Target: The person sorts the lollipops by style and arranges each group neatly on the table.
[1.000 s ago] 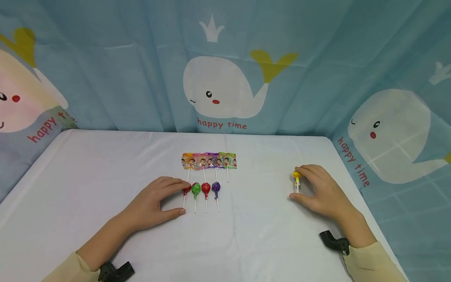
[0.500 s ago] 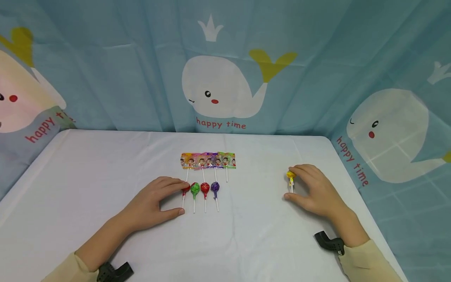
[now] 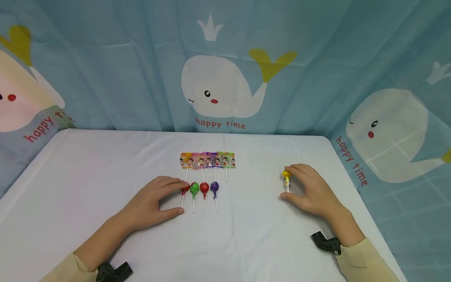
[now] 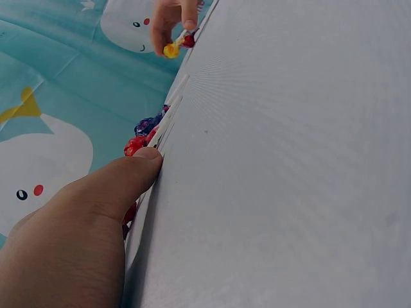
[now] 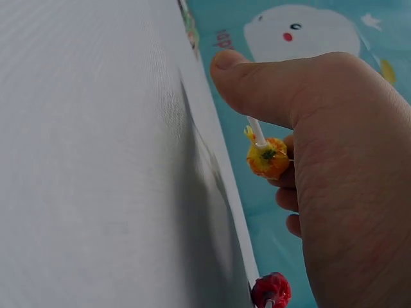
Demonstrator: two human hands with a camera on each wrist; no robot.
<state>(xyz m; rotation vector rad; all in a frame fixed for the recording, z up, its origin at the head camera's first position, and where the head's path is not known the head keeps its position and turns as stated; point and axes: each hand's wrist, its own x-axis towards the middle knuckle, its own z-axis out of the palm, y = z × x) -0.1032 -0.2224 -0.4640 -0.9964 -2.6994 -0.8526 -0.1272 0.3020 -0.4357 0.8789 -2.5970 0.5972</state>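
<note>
In the head view, my left hand point(image 3: 155, 201) holds a red lollipop point(image 3: 184, 190) at the left end of a row, index finger at its head and thumb by its stick end. Beside it lie a green lollipop point(image 3: 194, 188), another red lollipop point(image 3: 204, 188) and a purple lollipop point(image 3: 214, 187). Off to the right, my right hand point(image 3: 311, 192) holds a yellow lollipop point(image 3: 287, 174) between index finger and thumb, stick toward me. A further red lollipop point(image 5: 271, 290) shows low in the right wrist view, near that hand; the head view does not show it.
Behind the row lie several lollipops in flat, printed wrappers point(image 3: 208, 160), their sticks pointing toward me. A white cloth covers the table point(image 3: 116, 168). Blue curtains point(image 3: 141, 78) printed with whales hang along the back and sides.
My right hand has shifted left across the table, and the yellow lollipop has come with it. My left hand stays on the red lollipop; the row looks the same.
</note>
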